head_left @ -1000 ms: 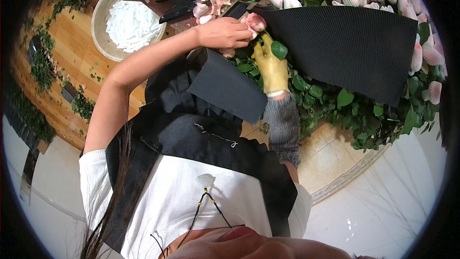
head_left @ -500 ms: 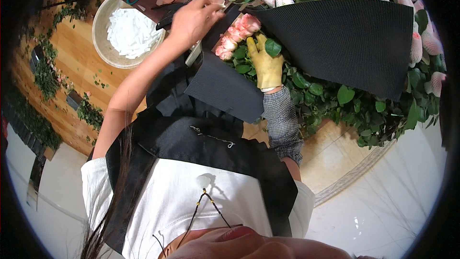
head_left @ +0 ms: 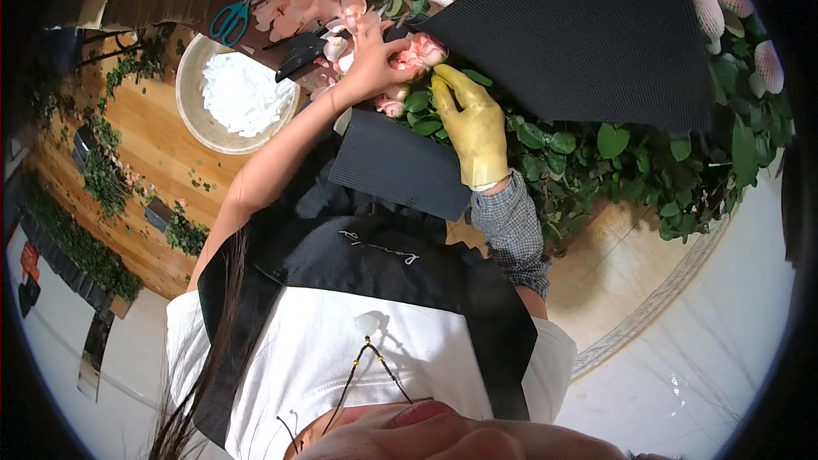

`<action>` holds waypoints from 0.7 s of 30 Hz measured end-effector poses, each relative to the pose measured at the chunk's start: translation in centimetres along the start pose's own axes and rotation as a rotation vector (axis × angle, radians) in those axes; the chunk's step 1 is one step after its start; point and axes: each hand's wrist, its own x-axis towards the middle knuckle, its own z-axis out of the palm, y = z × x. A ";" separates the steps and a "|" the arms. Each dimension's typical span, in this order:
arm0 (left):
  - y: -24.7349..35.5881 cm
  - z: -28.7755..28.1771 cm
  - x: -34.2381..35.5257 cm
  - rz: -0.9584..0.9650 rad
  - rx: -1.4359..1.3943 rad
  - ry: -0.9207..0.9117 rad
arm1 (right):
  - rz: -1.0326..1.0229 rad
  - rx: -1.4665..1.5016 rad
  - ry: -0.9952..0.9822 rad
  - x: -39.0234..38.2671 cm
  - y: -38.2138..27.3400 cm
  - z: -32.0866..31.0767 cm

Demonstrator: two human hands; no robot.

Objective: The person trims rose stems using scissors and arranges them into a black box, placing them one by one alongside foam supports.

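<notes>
A row of pink roses (head_left: 421, 51) with green leaves lies on dark ribbed wrapping sheet (head_left: 400, 166). Over the row bends my bare left hand (head_left: 373, 61), its thumb and index finger closed around a rose at the far end. My right hand (head_left: 470, 123), in a yellow glove, touches the same end from the right. Its thumb and index finger curve together at the flower's edge; what lies between the tips is hidden. A larger dark ribbed sheet (head_left: 571, 43) spreads to the right of the roses.
Teal scissors (head_left: 230, 23), loose pink petals (head_left: 300, 13) and a black tool (head_left: 300, 54) lie at the far left. A round tub (head_left: 192, 115) holds small white pieces (head_left: 245, 94). Net-sleeved roses (head_left: 700, 8) and leafy stems (head_left: 613, 162) crowd the right side. Cut greenery (head_left: 102, 175) litters the wooden floor.
My left hand has come down from beyond the roses onto the far-end flower. The gloved right hand has drawn slightly back from the leaves, its fingertips now pinched at the flower.
</notes>
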 end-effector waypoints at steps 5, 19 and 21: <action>0.0 -0.6 -0.4 0.033 -0.155 0.015 | 0.045 0.015 0.017 0.2 2.6 0.3; 0.6 -6.7 -1.3 -0.060 -0.297 -0.155 | -0.094 -0.234 -0.111 1.0 -0.5 -1.8; 3.5 -9.4 -2.4 -0.159 -0.118 -0.183 | -0.149 -0.187 -0.213 0.6 -0.7 -1.7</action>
